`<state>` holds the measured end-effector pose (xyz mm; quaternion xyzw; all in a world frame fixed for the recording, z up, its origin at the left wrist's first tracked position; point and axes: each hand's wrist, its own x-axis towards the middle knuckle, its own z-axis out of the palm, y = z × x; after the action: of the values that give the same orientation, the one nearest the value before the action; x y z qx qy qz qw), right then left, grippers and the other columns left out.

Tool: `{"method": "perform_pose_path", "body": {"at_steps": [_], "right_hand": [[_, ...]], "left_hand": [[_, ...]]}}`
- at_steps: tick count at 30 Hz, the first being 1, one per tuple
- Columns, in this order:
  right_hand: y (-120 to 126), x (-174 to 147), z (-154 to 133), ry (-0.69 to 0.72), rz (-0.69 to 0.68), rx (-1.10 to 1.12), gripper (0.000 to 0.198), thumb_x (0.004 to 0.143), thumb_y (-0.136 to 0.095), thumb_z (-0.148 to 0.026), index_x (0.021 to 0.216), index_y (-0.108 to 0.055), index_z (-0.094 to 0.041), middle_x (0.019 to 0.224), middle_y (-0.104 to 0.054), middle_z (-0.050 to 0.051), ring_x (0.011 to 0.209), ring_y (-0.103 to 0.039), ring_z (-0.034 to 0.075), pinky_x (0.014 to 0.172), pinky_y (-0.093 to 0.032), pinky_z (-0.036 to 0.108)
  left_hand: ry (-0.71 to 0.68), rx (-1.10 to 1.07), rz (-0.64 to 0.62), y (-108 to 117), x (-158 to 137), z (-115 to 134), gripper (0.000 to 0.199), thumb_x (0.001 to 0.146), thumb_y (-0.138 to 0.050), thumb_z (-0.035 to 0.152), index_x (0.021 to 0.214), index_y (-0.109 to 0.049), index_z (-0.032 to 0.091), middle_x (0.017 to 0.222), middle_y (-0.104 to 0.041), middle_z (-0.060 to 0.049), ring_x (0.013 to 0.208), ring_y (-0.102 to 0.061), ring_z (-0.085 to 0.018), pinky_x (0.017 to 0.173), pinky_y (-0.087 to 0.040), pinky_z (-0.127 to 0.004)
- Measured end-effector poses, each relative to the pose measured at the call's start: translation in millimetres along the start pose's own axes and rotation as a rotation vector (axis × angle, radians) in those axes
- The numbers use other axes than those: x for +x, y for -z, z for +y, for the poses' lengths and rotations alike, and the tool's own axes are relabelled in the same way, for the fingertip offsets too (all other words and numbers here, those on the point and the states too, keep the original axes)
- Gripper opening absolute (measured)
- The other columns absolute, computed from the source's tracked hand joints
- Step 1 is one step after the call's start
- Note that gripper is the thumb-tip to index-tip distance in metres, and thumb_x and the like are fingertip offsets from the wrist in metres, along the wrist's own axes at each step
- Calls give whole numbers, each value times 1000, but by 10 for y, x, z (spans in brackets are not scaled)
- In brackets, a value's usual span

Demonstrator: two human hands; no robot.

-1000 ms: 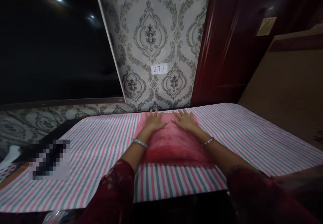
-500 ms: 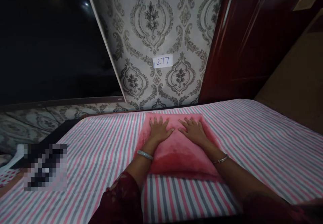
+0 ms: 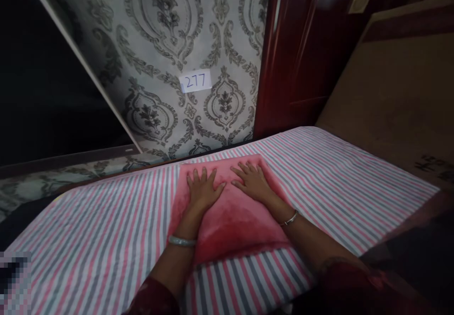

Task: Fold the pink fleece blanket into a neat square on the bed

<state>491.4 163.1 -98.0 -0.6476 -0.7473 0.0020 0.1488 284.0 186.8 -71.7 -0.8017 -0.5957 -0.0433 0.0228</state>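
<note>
A pink, plush-looking piece (image 3: 230, 220), roughly square and perhaps a cushion or folded fabric, lies on a striped cloth (image 3: 117, 230). My left hand (image 3: 203, 189) rests flat on its far left part, fingers spread. On its far right part my right hand (image 3: 252, 182) presses palm down, fingers also apart. Neither hand grips anything. The near part of the pink piece shows a darker red patch between my forearms. A pale bangle circles my left wrist and a thin silver one my right.
A large dark screen (image 3: 53, 83) stands at the back left. Patterned wallpaper behind bears a paper label (image 3: 195, 81) reading 277. A dark red wooden panel (image 3: 298, 59) and a big cardboard box (image 3: 397, 88) stand at the right. A pixelated patch covers the lower left corner.
The view has turned to the right, so more of the cardboard box shows and everything sits further left. Both hands stay flat on the pink piece in about the same spots.
</note>
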Motion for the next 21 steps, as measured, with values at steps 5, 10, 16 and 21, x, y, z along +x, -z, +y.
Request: {"method": "perform_pose_path", "body": {"at_steps": [5,10,16,21], "right_hand": [[38,-4,-9,-9,-8,21,62,103,-42,-61,158,-44,-33,167,-35,8,153,-28,38,122,-17,61],[38,5,-13,-28,-23,72,64,102,-41,-64,158,-42,-35,167,-33,7,154,-24,38,122,-14,63],[21,-12,14,1,-28,129,65,102,-39,-63,159,-42,-33,168,-31,7,155,-20,39,122,-11,64],[35,-32,11,2,-57,125,63,102,-40,-60,159,-41,-32,169,-28,7,156,-19,39,122,-11,64]], "left_hand": [[11,43,5,-12,24,4,70,98,-42,65,159,-41,30,167,-32,-15,154,-23,-47,120,-16,-71],[10,54,11,-30,31,-12,69,99,-42,64,159,-39,31,168,-32,-12,155,-22,-45,121,-18,-69],[29,36,36,-42,14,-32,65,98,-47,60,157,-42,33,167,-35,-8,155,-24,-41,122,-18,-66],[19,28,19,-43,-7,-44,66,98,-49,61,157,-43,31,167,-33,-9,155,-23,-42,123,-15,-65]]}}
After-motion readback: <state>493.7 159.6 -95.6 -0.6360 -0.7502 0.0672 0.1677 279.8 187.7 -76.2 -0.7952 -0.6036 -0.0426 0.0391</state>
